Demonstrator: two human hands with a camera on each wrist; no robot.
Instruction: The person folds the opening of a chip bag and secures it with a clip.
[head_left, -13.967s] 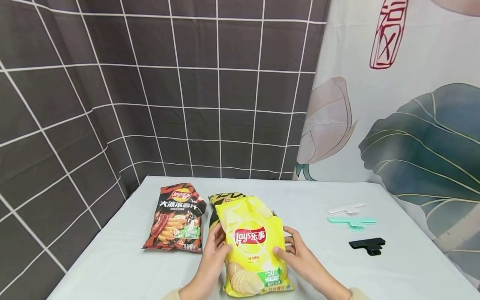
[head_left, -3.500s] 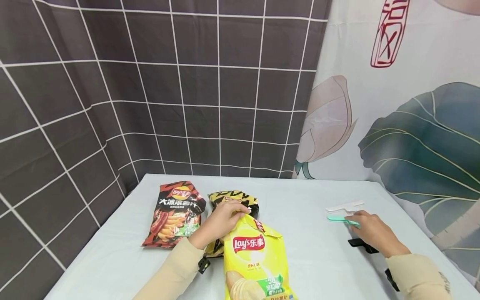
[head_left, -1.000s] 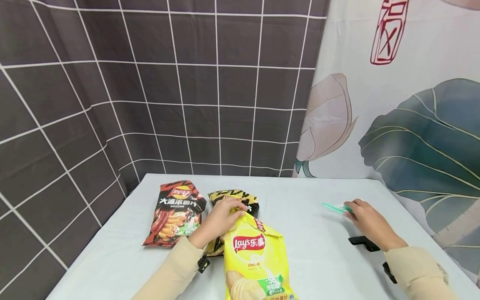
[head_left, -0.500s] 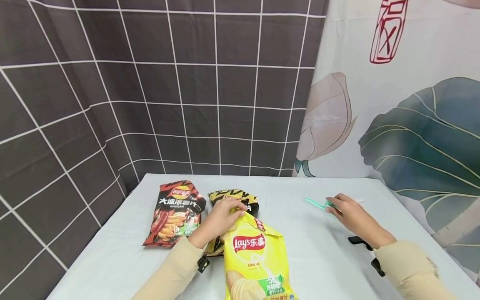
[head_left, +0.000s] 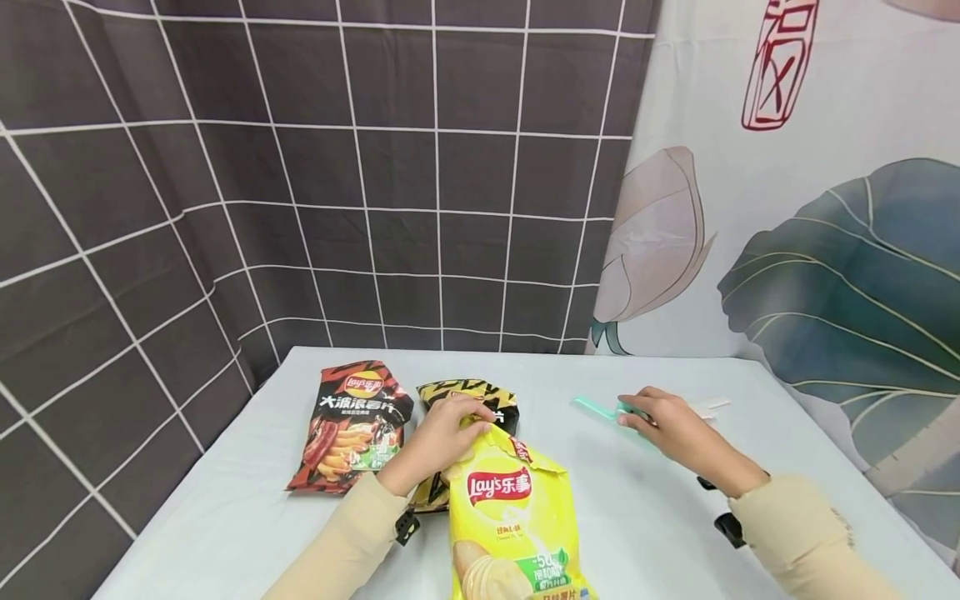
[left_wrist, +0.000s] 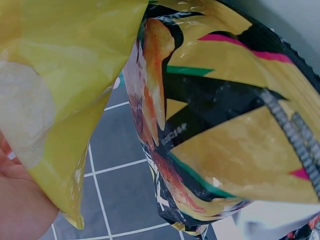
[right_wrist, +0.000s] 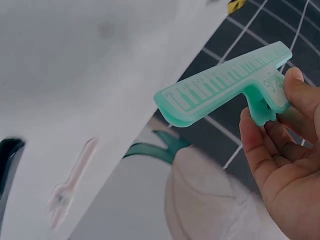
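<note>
while the left hand [head_left: 448,429] pinches the crumpled top corner of a glossy yellow plastic chip bag [head_left: 512,525] in the head view, the right hand [head_left: 671,427] pinches a long-barred mint-green plastic clip [head_left: 597,408] above the white table [head_left: 630,533], to the yellow bag's right. behind the yellow bag, partly covered, lies a black-and-yellow chip bag [head_left: 495,398]; left of it, a red-and-black chip bag [head_left: 351,433]. in the left wrist view, the black-and-yellow bag is just beside the yellow one, with the left fingertips hidden. in the right wrist view, thumb and fingers [right_wrist: 257,155] pinch the mint-green clip's handle; a slim pale clip [right_wrist: 72,185] lies on the table.
</note>
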